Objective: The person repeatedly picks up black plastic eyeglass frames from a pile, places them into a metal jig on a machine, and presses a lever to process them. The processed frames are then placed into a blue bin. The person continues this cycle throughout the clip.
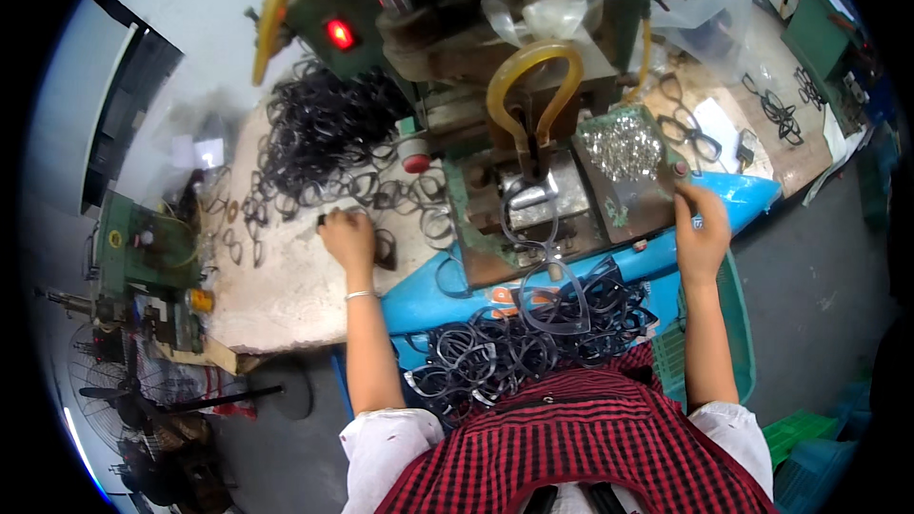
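Your left hand (348,236) is over the wooden bench (276,300), fingers curled in narrow with a dark bit at their tips; you can't tell from this view whether it grips one of the dark frames lying around it. Your right hand (702,228) is loosely spread, with nothing visible in it, its fingertips just beside the red button (680,169) at the right corner of the green press (465,247). The grey eyeglass frame (555,330) sits at the middle of the press, its far rim on the metal block below the looped yellow tube (502,90) and its near rim hanging out toward you, over a heap of similar frames (466,362) in front of your checked apron (571,428). A big pile of black frames (328,124) lies beyond your left hand, and small shiny pieces (624,148) cover a plate on the right side of the press.
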